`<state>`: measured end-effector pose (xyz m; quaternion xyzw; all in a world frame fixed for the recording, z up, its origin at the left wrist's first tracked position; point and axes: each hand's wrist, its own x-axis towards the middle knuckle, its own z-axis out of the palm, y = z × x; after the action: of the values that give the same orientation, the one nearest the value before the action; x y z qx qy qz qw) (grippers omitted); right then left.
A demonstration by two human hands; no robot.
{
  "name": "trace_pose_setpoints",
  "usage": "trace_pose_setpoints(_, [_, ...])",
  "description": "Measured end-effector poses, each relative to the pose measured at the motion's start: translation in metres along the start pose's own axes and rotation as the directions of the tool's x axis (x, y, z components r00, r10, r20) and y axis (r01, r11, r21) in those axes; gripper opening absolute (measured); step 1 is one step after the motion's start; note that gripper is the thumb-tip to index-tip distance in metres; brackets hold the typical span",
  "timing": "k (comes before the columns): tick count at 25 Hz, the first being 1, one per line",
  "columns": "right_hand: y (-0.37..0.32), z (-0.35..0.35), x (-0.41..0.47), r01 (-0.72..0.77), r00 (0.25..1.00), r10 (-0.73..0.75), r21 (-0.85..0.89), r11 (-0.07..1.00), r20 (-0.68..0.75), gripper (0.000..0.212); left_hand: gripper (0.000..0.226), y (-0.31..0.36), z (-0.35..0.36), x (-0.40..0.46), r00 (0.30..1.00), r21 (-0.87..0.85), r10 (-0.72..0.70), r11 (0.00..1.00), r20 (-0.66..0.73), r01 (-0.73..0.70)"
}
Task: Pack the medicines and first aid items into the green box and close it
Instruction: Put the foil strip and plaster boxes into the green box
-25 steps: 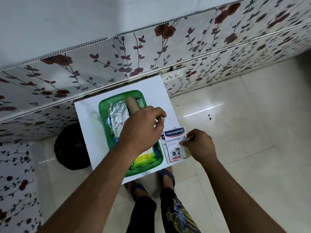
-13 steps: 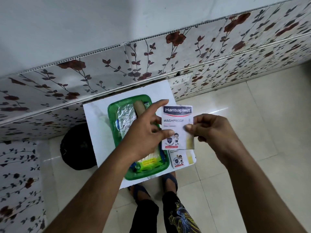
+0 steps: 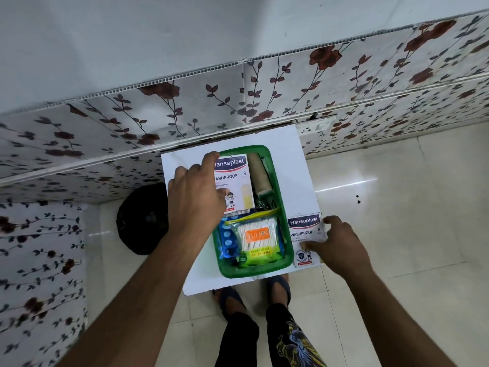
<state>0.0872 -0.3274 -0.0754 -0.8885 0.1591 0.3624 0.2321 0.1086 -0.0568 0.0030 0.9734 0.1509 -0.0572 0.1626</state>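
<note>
The green box lies open on a small white table. Inside it are a bag of cotton swabs, a blue blister strip and a brown bandage roll. My left hand grips a Hansaplast plaster pack and holds it flat over the box's far left part. A second Hansaplast pack lies on the table just right of the box. My right hand pinches this second pack, thumb on its face and fingers at its right edge.
The table stands against a flower-patterned wall panel. A black round object sits on the floor to the table's left. My feet are just under the table's near edge. Pale tiled floor lies to the right.
The plaster pack passed from my right hand to my left, which moved it down over the box. My right hand dropped back to the second pack on the table.
</note>
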Motion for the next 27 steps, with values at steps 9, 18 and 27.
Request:
trace_pose_setpoints(9, [-0.007,-0.009,-0.016,-0.046,0.985,0.033,-0.071,0.996,-0.171,0.023,0.058,-0.010,0.016,-0.009,0.990,0.257,0.136,0.958,-0.026,-0.125])
trace_pose_setpoints(18, [-0.096,-0.050,-0.074,0.203,0.979,-0.177,0.549,0.811,-0.099,0.014,0.037,-0.034,0.002,-0.026,0.981,-0.253,-0.109,0.965,-0.158,0.066])
trace_pose_setpoints(27, [-0.131,0.019,-0.079,0.330,0.939,-0.331,-0.025,0.944,-0.096,0.045,0.037,-0.068,0.018,-0.055,0.975,-0.383,-0.214,0.907,-0.060,0.176])
